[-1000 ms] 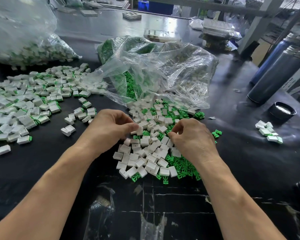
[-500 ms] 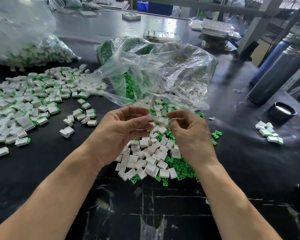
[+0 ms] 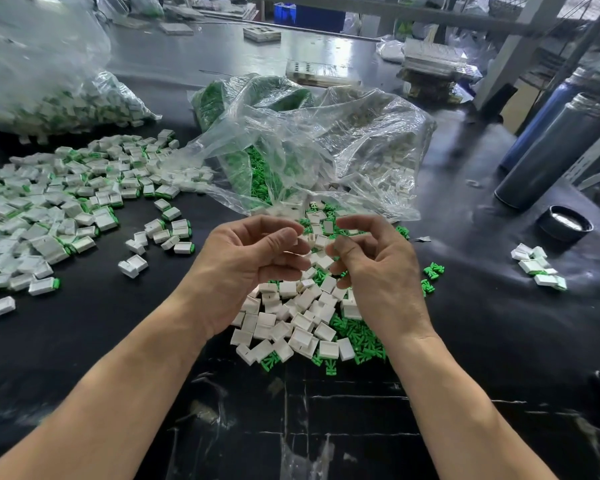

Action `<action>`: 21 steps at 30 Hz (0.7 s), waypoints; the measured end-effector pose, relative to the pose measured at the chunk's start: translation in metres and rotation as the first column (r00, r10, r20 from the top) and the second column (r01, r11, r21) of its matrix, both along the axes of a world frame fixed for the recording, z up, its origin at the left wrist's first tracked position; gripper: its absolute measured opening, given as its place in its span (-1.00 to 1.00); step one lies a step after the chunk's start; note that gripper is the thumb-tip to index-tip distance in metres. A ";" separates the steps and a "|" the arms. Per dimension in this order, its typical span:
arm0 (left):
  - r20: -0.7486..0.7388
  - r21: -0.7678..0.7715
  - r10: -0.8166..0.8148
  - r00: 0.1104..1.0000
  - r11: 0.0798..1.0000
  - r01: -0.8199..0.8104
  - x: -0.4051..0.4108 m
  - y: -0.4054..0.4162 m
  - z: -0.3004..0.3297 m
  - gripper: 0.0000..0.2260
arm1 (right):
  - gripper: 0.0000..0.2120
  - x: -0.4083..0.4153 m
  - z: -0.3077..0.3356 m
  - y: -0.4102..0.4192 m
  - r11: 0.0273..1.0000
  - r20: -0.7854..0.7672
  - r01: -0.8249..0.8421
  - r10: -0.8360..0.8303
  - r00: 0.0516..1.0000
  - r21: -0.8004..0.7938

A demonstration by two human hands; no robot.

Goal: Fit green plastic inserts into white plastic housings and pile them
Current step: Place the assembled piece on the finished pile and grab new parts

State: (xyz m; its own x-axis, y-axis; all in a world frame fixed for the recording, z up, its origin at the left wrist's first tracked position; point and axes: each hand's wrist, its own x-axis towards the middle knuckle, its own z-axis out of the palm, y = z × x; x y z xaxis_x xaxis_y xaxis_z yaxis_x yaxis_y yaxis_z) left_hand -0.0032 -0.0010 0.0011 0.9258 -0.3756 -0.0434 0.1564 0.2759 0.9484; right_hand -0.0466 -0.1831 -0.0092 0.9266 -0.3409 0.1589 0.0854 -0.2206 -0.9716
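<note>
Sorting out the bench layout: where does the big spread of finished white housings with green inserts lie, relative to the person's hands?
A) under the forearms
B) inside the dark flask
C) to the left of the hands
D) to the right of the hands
C: the wide spread of finished pieces lies left of the left hand; only a small cluster sits right of the right hand.

black worktop (image 3: 482, 341), glossy, reflecting overhead light toward the far end. grey metal frame upright (image 3: 513, 46) at far right. two dark cylindrical flasks (image 3: 551, 161) leaning at right edge, black round lid (image 3: 565, 223) just beside. blue crate (image 3: 309, 12) in the far background. stacked trays (image 3: 433, 64) near the frame.
</note>
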 end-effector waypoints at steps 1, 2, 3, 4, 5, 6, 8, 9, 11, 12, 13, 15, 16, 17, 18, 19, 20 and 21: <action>0.016 0.024 0.018 1.000 1.000 -0.018 0.000 0.000 0.000 -0.77 | -0.81 -0.001 0.000 0.001 1.000 0.011 -0.002 0.002 1.000 0.015; 0.040 0.061 0.044 0.998 0.997 -0.046 0.000 -0.001 -0.001 -0.77 | -0.82 -0.001 0.000 0.001 1.000 0.019 -0.004 0.003 1.000 0.025; 0.070 0.109 0.075 0.995 0.991 -0.082 0.000 -0.001 -0.002 -0.76 | -0.83 -0.002 0.000 0.001 0.999 0.023 -0.007 0.006 1.000 0.033; 0.100 0.157 0.106 0.989 0.980 -0.121 0.000 -0.001 -0.003 -0.75 | -0.85 -0.002 0.000 0.001 0.999 0.022 -0.010 0.009 1.000 0.044; 0.127 0.198 0.133 0.983 0.968 -0.156 0.000 -0.001 -0.004 -0.74 | -0.86 -0.002 0.000 0.001 0.998 0.016 -0.013 0.012 1.000 0.056; 0.150 0.227 0.149 0.977 0.957 -0.181 0.000 -0.001 -0.005 -0.76 | -0.87 -0.002 0.000 0.002 0.998 0.008 -0.016 0.015 1.000 0.061; 0.193 0.263 0.160 0.968 0.942 -0.208 0.000 -0.001 -0.007 -0.82 | -0.84 0.000 -0.001 0.002 0.998 -0.011 -0.026 0.026 1.000 0.053; 0.214 0.274 0.160 0.964 0.937 -0.217 0.000 -0.001 -0.007 -0.84 | -0.82 0.000 0.000 0.003 0.998 -0.017 -0.034 0.035 0.999 0.054; 0.259 0.296 0.144 0.955 0.930 -0.220 0.000 -0.002 -0.008 -0.87 | -0.82 0.000 0.001 0.004 0.996 -0.010 -0.050 0.051 0.999 0.069; 0.277 0.308 0.126 0.953 0.928 -0.212 -0.001 -0.003 -0.008 -0.89 | -0.86 0.000 0.001 0.004 0.996 -0.003 -0.055 0.055 0.998 0.073; 0.289 0.322 0.105 0.951 0.926 -0.200 -0.001 -0.003 -0.009 -0.90 | -0.91 -0.001 0.002 0.004 0.996 0.005 -0.059 0.058 0.998 0.073; 0.302 0.360 0.071 0.951 0.915 -0.183 -0.002 -0.004 -0.010 -0.91 | -0.95 -0.002 0.002 0.004 0.995 0.018 -0.060 0.059 0.998 0.082; 0.304 0.382 0.059 0.951 0.907 -0.179 -0.002 -0.005 -0.010 -0.90 | -0.94 -0.002 0.003 0.004 0.994 0.026 -0.063 0.061 0.998 0.091; 0.301 0.395 0.050 0.952 0.902 -0.173 -0.002 -0.005 -0.011 -0.88 | -0.93 -0.002 0.003 0.004 0.993 0.035 -0.069 0.066 0.997 0.092; 0.297 0.399 0.043 0.954 0.902 -0.164 -0.002 -0.005 -0.011 -0.85 | -0.91 -0.003 0.003 0.005 0.993 0.044 -0.080 0.076 0.996 0.085; 0.297 0.401 0.033 0.954 0.902 -0.156 -0.002 -0.005 -0.011 -0.83 | -0.89 -0.003 0.004 0.005 0.993 0.052 -0.091 0.088 0.995 0.071; 0.301 0.406 0.024 0.953 0.901 -0.151 -0.002 -0.006 -0.011 -0.81 | -0.86 -0.004 0.004 0.006 0.993 0.057 -0.100 0.097 0.994 0.056; 0.303 0.408 0.019 0.953 0.901 -0.148 -0.003 -0.006 -0.011 -0.81 | -0.82 -0.004 0.004 0.006 0.994 0.061 -0.105 0.102 0.993 0.037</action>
State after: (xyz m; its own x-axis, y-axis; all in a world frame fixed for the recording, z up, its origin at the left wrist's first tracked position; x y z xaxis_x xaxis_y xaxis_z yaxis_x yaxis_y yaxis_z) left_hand -0.0059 -0.0072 -0.0097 0.9490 -0.3023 0.0900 -0.1436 -0.1601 0.9766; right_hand -0.0510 -0.1769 -0.0052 0.9467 -0.2507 0.2023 0.1630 -0.1686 -0.9721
